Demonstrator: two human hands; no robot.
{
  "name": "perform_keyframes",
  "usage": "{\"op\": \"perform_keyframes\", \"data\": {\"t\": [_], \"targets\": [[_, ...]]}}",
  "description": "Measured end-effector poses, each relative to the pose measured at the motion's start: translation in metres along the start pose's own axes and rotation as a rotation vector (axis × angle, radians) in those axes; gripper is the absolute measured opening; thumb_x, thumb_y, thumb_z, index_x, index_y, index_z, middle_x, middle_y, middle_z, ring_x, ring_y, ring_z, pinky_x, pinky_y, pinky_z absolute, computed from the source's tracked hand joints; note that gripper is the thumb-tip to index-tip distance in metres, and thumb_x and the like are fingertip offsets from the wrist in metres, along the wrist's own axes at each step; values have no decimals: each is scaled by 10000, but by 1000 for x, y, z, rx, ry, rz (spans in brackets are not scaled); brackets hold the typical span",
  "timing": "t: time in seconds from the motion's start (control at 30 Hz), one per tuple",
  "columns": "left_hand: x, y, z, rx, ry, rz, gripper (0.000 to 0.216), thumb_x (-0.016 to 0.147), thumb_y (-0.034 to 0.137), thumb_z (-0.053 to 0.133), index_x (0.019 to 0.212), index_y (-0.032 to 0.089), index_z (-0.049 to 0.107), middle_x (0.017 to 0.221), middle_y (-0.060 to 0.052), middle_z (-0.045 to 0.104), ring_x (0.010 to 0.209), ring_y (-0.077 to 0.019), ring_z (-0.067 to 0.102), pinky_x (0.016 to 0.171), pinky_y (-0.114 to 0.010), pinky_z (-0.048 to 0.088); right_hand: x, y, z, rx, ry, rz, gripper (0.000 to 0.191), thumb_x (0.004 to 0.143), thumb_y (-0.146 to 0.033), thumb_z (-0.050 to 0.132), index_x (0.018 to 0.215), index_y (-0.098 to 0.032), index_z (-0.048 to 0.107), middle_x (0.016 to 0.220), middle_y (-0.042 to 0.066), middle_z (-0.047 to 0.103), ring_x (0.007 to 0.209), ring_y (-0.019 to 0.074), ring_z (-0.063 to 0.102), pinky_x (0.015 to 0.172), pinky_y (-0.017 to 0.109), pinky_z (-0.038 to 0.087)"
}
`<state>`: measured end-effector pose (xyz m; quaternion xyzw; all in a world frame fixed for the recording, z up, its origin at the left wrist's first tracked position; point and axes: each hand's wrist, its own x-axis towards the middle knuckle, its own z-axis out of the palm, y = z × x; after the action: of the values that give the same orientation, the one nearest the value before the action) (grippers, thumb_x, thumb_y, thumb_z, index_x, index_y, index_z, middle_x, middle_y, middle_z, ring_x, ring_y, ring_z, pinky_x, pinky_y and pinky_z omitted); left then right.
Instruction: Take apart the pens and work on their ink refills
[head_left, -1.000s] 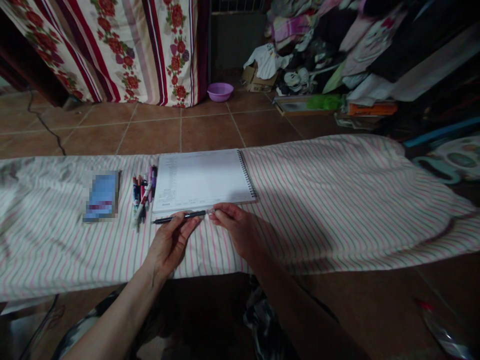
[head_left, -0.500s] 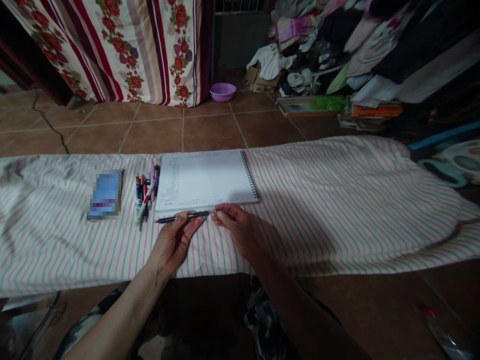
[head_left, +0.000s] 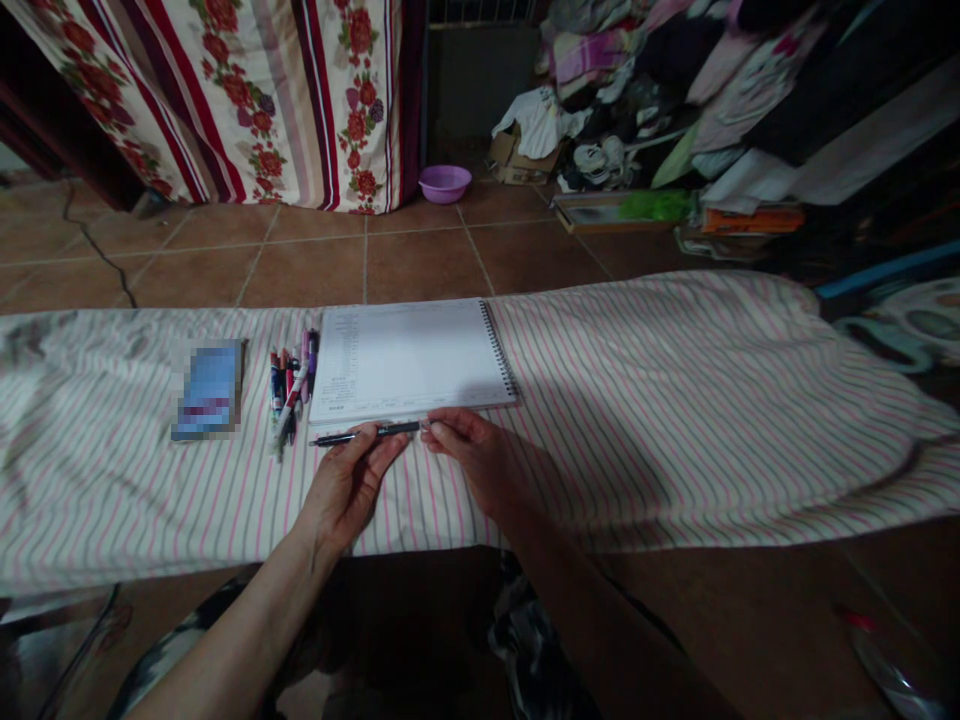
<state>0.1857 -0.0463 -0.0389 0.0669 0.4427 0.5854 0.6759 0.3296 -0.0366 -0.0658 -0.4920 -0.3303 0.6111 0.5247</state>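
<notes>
Hands meet at the near edge of a spiral notebook (head_left: 409,355) on the counter (head_left: 675,400), which is draped in pink-striped cloth. Your left hand (head_left: 349,485) holds a dark pen (head_left: 360,434) level, its grip pinching the barrel between thumb and fingertips, the tip pointing out to your left. Your right hand (head_left: 476,460) comes in from the other side, its grip pressed together on the pen's right end, thumb and forefinger closed around it. The pen lies parallel to the notebook's lower edge and just in front of it, slightly above the cloth.

The notebook is open to a white page with a narrow column of small print down its left margin; the wire binding runs along its right side. Just left of it lies a bunch of pens (head_left: 291,385), side by side. Further left, apart from them, sits a small blue packet (head_left: 208,390), blurred. Beyond the counter are the brown floor tiles (head_left: 420,262), a purple basin (head_left: 445,183), a floral curtain (head_left: 262,100) and a pile of clothes (head_left: 637,90).
</notes>
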Motion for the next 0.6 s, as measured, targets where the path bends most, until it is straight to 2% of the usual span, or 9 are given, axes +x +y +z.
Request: {"op": "perform_keyframes", "data": {"t": [0.6], "targets": [[-3, 2, 2, -40, 55, -57, 124, 764, 8, 539, 847, 71, 606, 791, -99, 680, 710, -188, 675, 697, -274, 571, -1, -1, 2, 11, 6, 6, 214, 635, -309, 679, 794, -171, 641, 690, 8, 673, 660, 137, 642, 687, 299, 533]]}}
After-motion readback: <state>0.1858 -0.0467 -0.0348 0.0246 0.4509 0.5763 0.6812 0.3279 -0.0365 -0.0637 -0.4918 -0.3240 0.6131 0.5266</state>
